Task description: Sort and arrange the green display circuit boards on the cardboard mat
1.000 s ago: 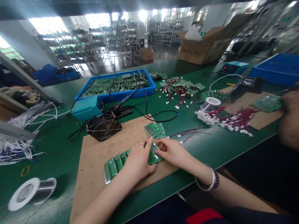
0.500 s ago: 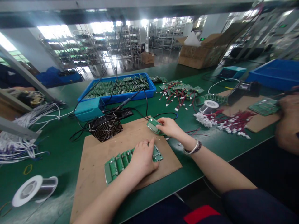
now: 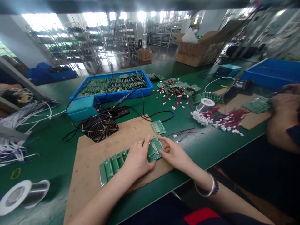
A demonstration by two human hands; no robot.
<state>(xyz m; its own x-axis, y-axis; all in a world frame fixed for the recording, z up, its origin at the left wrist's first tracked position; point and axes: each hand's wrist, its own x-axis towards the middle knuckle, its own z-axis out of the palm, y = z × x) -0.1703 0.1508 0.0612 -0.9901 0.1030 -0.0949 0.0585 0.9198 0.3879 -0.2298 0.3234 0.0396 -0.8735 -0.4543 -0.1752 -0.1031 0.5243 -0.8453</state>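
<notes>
A strip of green circuit boards [image 3: 112, 163] lies on a brown cardboard mat [image 3: 93, 156] on the green surface [image 3: 58, 156]. The left hand [image 3: 137, 159] rests flat on the strip's middle, fingers apart and pressing down. The right hand [image 3: 174, 153] pinches the end board at the strip's 3 o'clock end. A single separate board [image 3: 158, 127] lies near, at 12 o'clock from the right hand.

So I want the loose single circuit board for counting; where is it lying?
The single circuit board lies on the brown cardboard mat, just beyond the right hand, right of the fan and beside the red wires.
</notes>
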